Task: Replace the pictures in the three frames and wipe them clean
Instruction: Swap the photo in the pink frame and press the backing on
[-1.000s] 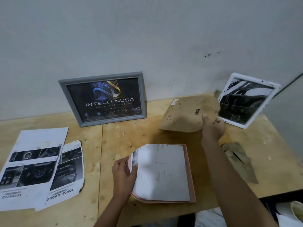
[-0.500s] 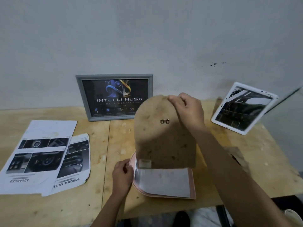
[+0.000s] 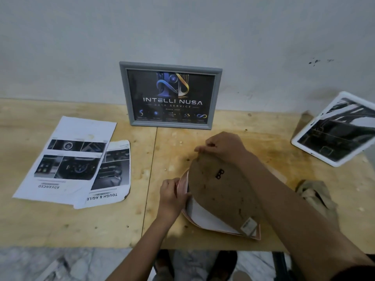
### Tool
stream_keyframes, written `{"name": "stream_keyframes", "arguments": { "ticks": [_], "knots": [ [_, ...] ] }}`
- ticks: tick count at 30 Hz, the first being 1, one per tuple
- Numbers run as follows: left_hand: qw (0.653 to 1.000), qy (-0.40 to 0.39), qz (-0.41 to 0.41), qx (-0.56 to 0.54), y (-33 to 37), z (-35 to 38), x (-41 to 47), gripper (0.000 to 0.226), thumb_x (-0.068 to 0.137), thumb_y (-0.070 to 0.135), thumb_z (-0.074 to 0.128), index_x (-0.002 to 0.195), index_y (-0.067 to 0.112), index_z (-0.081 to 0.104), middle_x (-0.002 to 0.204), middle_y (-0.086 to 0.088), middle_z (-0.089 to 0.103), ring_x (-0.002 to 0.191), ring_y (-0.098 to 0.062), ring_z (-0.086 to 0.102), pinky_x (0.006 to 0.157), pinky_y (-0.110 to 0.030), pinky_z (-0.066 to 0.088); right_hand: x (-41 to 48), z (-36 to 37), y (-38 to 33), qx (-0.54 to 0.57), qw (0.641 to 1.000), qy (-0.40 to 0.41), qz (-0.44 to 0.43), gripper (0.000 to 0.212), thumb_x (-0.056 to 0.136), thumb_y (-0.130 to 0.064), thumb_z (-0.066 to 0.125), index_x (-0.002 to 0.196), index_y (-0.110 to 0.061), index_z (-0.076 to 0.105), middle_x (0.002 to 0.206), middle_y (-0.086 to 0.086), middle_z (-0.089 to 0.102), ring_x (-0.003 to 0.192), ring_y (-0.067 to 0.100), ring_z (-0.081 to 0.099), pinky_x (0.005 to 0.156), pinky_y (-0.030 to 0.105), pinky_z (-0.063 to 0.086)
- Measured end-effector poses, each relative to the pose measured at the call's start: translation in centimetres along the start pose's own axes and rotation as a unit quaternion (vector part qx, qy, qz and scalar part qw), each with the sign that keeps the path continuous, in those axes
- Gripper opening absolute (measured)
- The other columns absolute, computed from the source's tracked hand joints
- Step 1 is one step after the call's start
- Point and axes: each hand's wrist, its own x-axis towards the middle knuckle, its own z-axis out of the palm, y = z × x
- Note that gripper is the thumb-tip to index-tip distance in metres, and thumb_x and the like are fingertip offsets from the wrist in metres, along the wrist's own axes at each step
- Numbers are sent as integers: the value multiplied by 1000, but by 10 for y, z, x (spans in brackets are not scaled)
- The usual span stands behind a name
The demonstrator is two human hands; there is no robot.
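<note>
A pink frame [image 3: 256,234] lies face down near the table's front edge with a white sheet [image 3: 205,218] in it. My right hand [image 3: 224,148] pinches the far edge of the brown backing board [image 3: 225,195], which rests tilted over the sheet. My left hand [image 3: 172,194] grips the pink frame's left edge. A grey frame [image 3: 124,94] with a dark "INTELLI NUSA" picture stands against the wall. A white frame [image 3: 334,162] with a black-and-white picture leans at the right.
Two printed sheets [image 3: 67,159] lie overlapped on the wooden table [image 3: 60,220] at the left. A crumpled beige cloth [image 3: 316,194] lies right of my right forearm. The table's front edge is just below the pink frame.
My right hand has carried the backing board from the far right over the pink frame and lowered it from upright onto the sheet. My left hand has stayed on the frame's left edge.
</note>
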Motion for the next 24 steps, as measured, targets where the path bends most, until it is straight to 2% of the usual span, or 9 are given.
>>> {"name": "stream_keyframes", "arguments": {
  "ticks": [5, 8, 9, 11, 14, 17, 19, 22, 24],
  "knots": [
    [999, -11, -14, -28, -4, -6, -1, 23, 91, 11, 54, 112, 15, 63, 97, -3, 53, 93, -15, 51, 69, -1, 35, 17, 34, -4, -15, 998, -44, -38, 68, 80, -70, 44, 76, -6, 67, 69, 8, 64, 69, 23, 59, 58, 34, 37],
    [999, -6, -20, -37, -4, -10, -1, 24, 92, 6, 49, 108, 13, 65, 96, -2, 55, 90, -12, 51, 71, -3, 35, 18, 54, -7, 13, 994, -52, -95, 58, 85, -63, 47, 66, -9, 56, 62, 3, 54, 60, 20, 50, 60, 36, 34],
    [999, -6, -23, -37, -4, -11, -1, 25, 92, 6, 48, 108, 13, 66, 97, -3, 56, 90, -12, 51, 71, -6, 35, 17, 60, -8, 2, 992, -43, -119, 49, 88, -58, 47, 70, -13, 56, 67, 0, 53, 66, 19, 49, 63, 33, 32],
    [999, -7, -30, -39, -4, -11, 0, 28, 92, 4, 45, 108, 12, 67, 100, -5, 59, 92, -12, 51, 72, -6, 35, 11, 73, -9, -27, 992, -22, -119, 33, 92, -46, 48, 100, -17, 62, 99, -1, 58, 96, 20, 52, 81, 31, 34],
    [998, -7, -45, -42, -3, -10, 1, 31, 94, 6, 42, 110, 14, 67, 103, -2, 59, 93, -9, 50, 72, -2, 35, -7, 86, 3, 15, 999, -5, -33, 38, 92, -37, 50, 127, -21, 53, 131, 2, 48, 123, 22, 41, 99, 36, 29],
    [997, -2, -52, -51, 0, -10, 0, 30, 95, 9, 41, 110, 16, 66, 102, 0, 59, 97, -11, 51, 75, -15, 35, -40, 90, 21, 115, 983, 118, 79, 40, 84, -30, 50, 118, -13, 60, 124, 12, 53, 113, 31, 49, 91, 39, 37],
    [998, 6, -43, -54, 4, -8, 0, 27, 95, 12, 43, 111, 14, 65, 98, 2, 57, 98, -15, 51, 79, -23, 37, -69, 93, 36, 132, 951, 197, 201, 34, 83, -19, 56, 115, -12, 60, 119, 12, 53, 109, 31, 49, 88, 42, 39],
    [998, 15, -24, -56, 10, -5, 2, 26, 94, 22, 50, 111, 10, 65, 94, 1, 55, 99, -19, 52, 82, -29, 41, -109, 101, 51, 175, 883, 221, 377, 30, 88, -20, 54, 117, -13, 53, 120, 10, 47, 113, 29, 44, 94, 48, 40],
    [999, 13, -11, -41, 12, -3, 6, 35, 92, 33, 50, 113, 8, 64, 95, -1, 55, 100, -21, 51, 86, -32, 42, -123, 104, 54, 237, 835, 224, 443, 30, 91, -27, 51, 117, -13, 50, 121, 10, 45, 112, 29, 45, 94, 47, 42]
  ]
}}
